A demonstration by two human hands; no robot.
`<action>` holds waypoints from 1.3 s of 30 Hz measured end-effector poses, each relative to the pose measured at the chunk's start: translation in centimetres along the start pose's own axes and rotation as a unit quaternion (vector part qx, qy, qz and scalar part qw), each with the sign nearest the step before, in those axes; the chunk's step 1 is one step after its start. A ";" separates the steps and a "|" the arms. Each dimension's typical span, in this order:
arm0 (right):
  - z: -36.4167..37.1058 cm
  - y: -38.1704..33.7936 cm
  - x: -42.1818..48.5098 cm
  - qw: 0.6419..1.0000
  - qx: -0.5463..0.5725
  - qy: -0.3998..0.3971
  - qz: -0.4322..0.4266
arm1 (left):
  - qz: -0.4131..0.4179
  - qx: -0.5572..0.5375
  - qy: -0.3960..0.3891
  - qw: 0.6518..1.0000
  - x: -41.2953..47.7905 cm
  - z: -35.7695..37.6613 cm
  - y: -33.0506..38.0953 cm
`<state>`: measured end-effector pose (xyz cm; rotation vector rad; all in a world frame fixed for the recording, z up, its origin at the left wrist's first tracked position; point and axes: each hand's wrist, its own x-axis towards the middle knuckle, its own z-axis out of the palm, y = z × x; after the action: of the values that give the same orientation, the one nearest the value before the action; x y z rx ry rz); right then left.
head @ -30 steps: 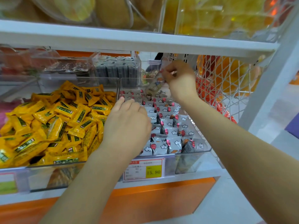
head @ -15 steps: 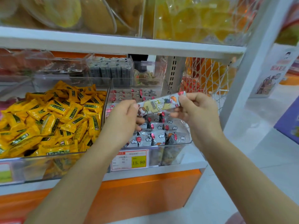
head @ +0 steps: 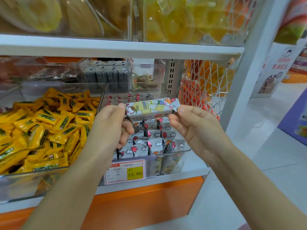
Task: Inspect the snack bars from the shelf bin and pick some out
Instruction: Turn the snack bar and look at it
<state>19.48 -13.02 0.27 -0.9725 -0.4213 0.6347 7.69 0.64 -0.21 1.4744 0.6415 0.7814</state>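
One snack bar (head: 152, 109) is out of the shelf bin (head: 181, 151) and held level in the air above the bin's far half, printed face toward the camera. Judged stage: inspection of a first bar, early in the task. No bar can be seen set aside anywhere, so the picking-out looks mostly undone. The rest of the bars (head: 149, 144) stand packed in rows in the bin, grey-white wrappers with red balloons and clouds. Left hand (head: 108, 125) pinches the bar's left end, thumb on the near face, the other fingers curled under and behind; whether they hold anything besides the bar I cannot tell. Right hand (head: 194, 128) pinches the crimped right end between thumb and forefinger, remaining fingers loosely folded below, off the wrapper. Both grips narrow, closed only on the ends, so the middle of the wrapper is free to read. A bin of yellow packets (head: 41, 130) sits just left of it. Price tag (head: 127, 171) reading 15.80 is clipped to the near shelf edge. A white mesh basket (head: 205, 87) is at far right.
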 end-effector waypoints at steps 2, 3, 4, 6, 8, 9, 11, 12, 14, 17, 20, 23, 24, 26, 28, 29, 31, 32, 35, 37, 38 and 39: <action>0.1 -0.2 0.0 1.000 0.024 0.005 0.012 | 0.002 -0.009 -0.019 1.000 -0.2 -0.2 0.3; 0.1 -0.2 0.0 0.999 0.041 0.010 0.021 | -0.005 -0.025 -0.031 0.999 -0.3 -0.3 0.4; 0.2 -0.3 0.0 0.998 0.061 0.017 0.030 | -0.018 -0.050 -0.043 0.998 -0.4 -0.4 0.6; 0.4 -0.3 -0.1 0.994 0.097 0.026 0.040 | -0.046 -0.118 -0.065 0.990 -0.5 -0.6 0.9; 0.4 -0.4 -0.2 0.992 0.114 0.027 0.043 | -0.076 -0.194 -0.078 0.975 -0.6 -0.7 1.1; 0.4 -0.3 -0.2 0.993 0.110 0.023 0.040 | -0.090 -0.229 -0.082 0.966 -0.6 -0.7 1.1; 0.3 -0.3 -0.3 0.998 0.056 0.011 0.016 | -0.105 -0.268 -0.088 0.954 -0.6 -0.7 1.1; 0.2 -0.3 -0.3 1.000 0.010 0.006 -0.007 | -0.102 -0.262 -0.090 0.955 -0.5 -0.7 1.0; 0.0 -0.4 -0.4 0.995 -0.079 -0.004 -0.059 | -0.072 -0.196 -0.090 0.974 -0.6 -0.8 0.8; -0.1 -0.4 -0.5 0.985 -0.147 -0.020 -0.084 | 0.013 -0.064 -0.094 0.993 -0.6 -0.7 0.6; 0.0 -0.3 -0.4 0.978 -0.185 -0.014 -0.097 | 0.079 0.021 -0.093 0.992 -0.6 -0.6 0.4; -0.3 -0.4 -0.1 0.981 -0.169 0.007 -0.099 | 0.104 0.025 -0.111 0.988 -0.7 -0.5 0.4; -0.4 -0.4 0.0 0.982 -0.164 0.012 -0.096 | 0.109 0.020 -0.120 0.987 -0.7 -0.4 0.4; -0.7 -0.3 0.2 0.982 -0.162 0.017 -0.092 | 0.114 0.005 -0.137 0.984 -0.7 -0.4 0.5; -0.9 -0.2 0.3 0.982 -0.163 0.019 -0.092 | 0.115 -0.014 -0.151 0.982 -0.7 -0.5 0.6; -1.0 -0.2 0.3 0.982 -0.163 0.020 -0.093 | 0.115 -0.019 -0.157 0.981 -0.7 -0.5 0.6; -0.9 -0.2 0.3 0.981 -0.166 0.022 -0.099 | 0.117 -0.014 -0.165 0.979 -0.7 -0.6 0.6; -0.8 -0.2 0.3 0.981 -0.163 0.022 -0.104 | 0.121 0.000 -0.164 0.979 -0.8 -0.6 0.6; -0.4 0.0 0.1 0.982 -0.150 0.007 -0.118 | 0.125 0.061 -0.142 0.980 -0.7 -0.4 0.4; -0.2 0.1 -0.1 0.975 -0.177 0.006 -0.132 | 0.108 0.069 -0.128 0.983 -0.7 -0.3 0.3; -0.2 0.2 -0.1 0.972 -0.189 0.009 -0.137 | 0.094 0.061 -0.125 0.986 -0.6 -0.3 0.3; -0.2 0.2 -0.1 0.971 -0.193 0.010 -0.138 | 0.077 0.052 -0.126 0.988 -0.6 -0.3 0.3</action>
<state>19.48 -13.09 0.01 -1.2606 -0.6656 0.2916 7.07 0.37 0.05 1.7000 0.3849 0.6727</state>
